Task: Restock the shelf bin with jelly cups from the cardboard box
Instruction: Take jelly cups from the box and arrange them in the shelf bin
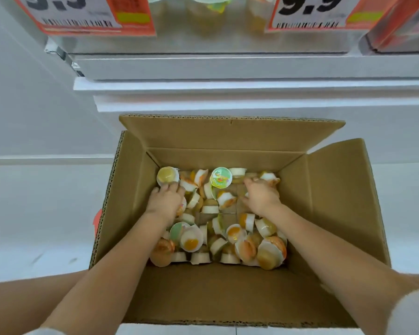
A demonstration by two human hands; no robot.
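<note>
1. The jelly cups [218, 221] are lying loose and jumbled on the floor of the cardboard box [334, 197], most tipped on their sides or upside down, with patches of bare box floor showing between them near the middle.
2. One cup with a green printed lid [221, 177] is facing up near the box's far wall, and a yellow cup [167, 176] is sitting in the far left corner of the box.
3. The left hand [166, 201] is reaching down into the left half of the box, knuckles up, its fingers curling down over the cups just below the yellow cup; whether it is actually gripping one I cannot tell, as the palm is hiding what lies beneath.
4. The right hand [260, 197] is reaching into the right half of the box, toward its far right corner, fingers bending down onto the cups there and closing around an orange-tinted one.
5. Both forearms are crossing over the near wall of the box, and the box's four flaps are standing open.
6. The box is sitting on a pale floor, its far flap leaning toward the white shelf base [228, 102].
7. Beyond the box, higher up, a clear-fronted shelf bin [211, 42] is showing blurred cups behind its front panel.
8. Two orange price tags reading 9.9 are hanging on the bin front, a left tag [82, 15] and a right tag [319, 13].
</note>
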